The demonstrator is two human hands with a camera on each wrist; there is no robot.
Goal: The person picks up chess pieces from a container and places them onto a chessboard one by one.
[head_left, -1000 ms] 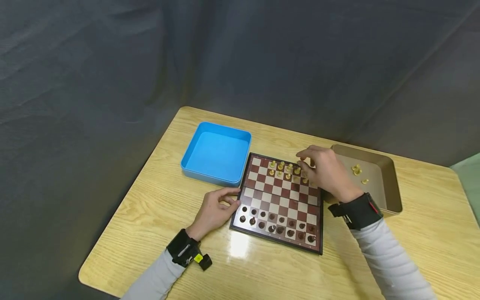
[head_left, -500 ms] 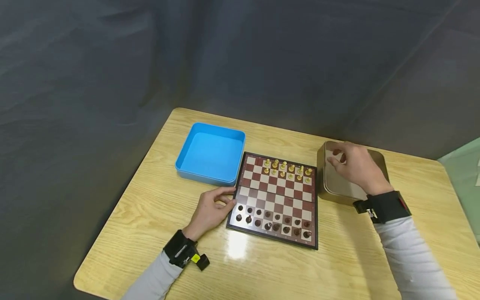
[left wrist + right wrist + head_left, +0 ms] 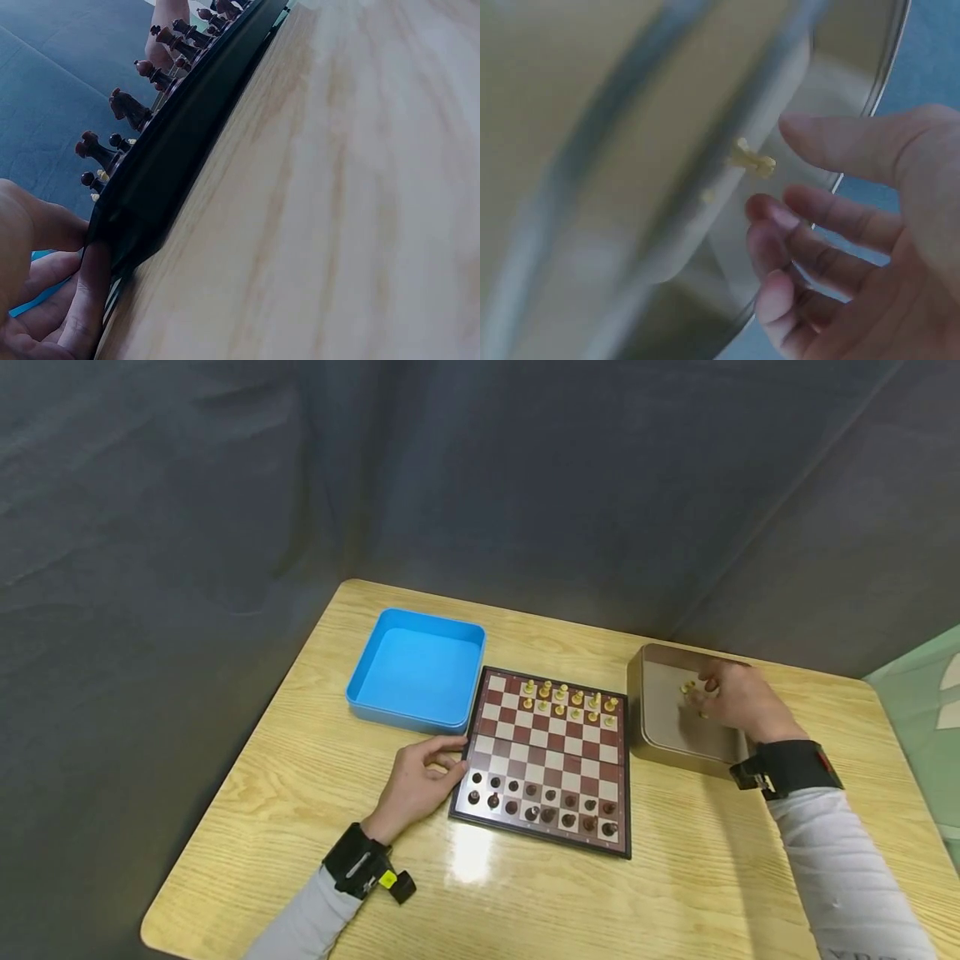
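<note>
A chessboard [image 3: 540, 760] lies on the table, with dark chess pieces [image 3: 548, 815] on its near rows and yellow ones [image 3: 561, 692] on its far rows. My left hand [image 3: 417, 779] rests at the board's left edge, thumb and forefinger touching it. In the left wrist view, those fingertips are at the corner of the board's dark side [image 3: 180, 142]. Over the beige tin [image 3: 651, 727] at the right, my right hand [image 3: 746, 703] reaches in. Its thumb and fingers are apart, close to a few yellow chess pieces [image 3: 751, 159] in the tin.
A blue tray [image 3: 420, 670] stands at the back left, right by the board's far corner. The wooden table [image 3: 315, 693] meets a dark curtain [image 3: 480, 510] along its back and left. Pale green shows at the far right [image 3: 918, 710].
My right hand has moved right from the board's far rows into the tin. The left hand stays at the board's edge, and the whole head view has shifted slightly.
</note>
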